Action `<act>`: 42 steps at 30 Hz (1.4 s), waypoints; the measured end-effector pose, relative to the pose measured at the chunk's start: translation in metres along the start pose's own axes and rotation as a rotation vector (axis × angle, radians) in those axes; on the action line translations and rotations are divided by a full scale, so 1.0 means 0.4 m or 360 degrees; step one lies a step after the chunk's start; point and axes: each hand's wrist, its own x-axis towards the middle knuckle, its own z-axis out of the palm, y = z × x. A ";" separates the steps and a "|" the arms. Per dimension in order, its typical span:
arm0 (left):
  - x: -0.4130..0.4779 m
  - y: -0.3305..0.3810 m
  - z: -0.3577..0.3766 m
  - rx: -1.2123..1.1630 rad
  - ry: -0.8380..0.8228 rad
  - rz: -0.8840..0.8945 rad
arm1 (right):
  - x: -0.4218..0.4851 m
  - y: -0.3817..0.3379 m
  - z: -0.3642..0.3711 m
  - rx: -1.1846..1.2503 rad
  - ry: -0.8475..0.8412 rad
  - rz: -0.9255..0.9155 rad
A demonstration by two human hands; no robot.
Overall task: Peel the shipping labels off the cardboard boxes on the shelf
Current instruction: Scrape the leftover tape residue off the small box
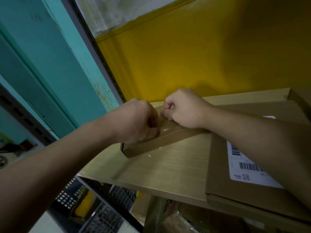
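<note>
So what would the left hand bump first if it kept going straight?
Probably the right hand, its curled fingers right ahead of the left hand on the flat brown cardboard box, though depth is unclear.

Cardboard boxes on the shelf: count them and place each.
3: a small box at centre, a labelled flat box front right, a third box back right. More may be hidden behind the arm.

Left arm: bare, I reach it up and forward from the lower left.
Left hand: its back faces me, fingers curled downward, a little blurred.
Right arm: bare, coming in from the right edge.
Right hand: my fingers curled tight, thumb against forefinger.
Spacing: my hands sit just beside each other, apart.
</note>
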 end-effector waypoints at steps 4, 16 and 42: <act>0.000 0.008 -0.005 0.0063 -0.0110 -0.0036 | -0.006 -0.005 0.000 0.0005 -0.0006 0.0000; 0.008 0.013 -0.015 0.0137 -0.0191 -0.0028 | -0.016 -0.020 0.000 -0.0045 -0.0009 -0.0004; -0.081 -0.065 0.136 -0.0921 0.0487 -0.0028 | -0.007 -0.010 -0.004 0.0058 0.0054 -0.0108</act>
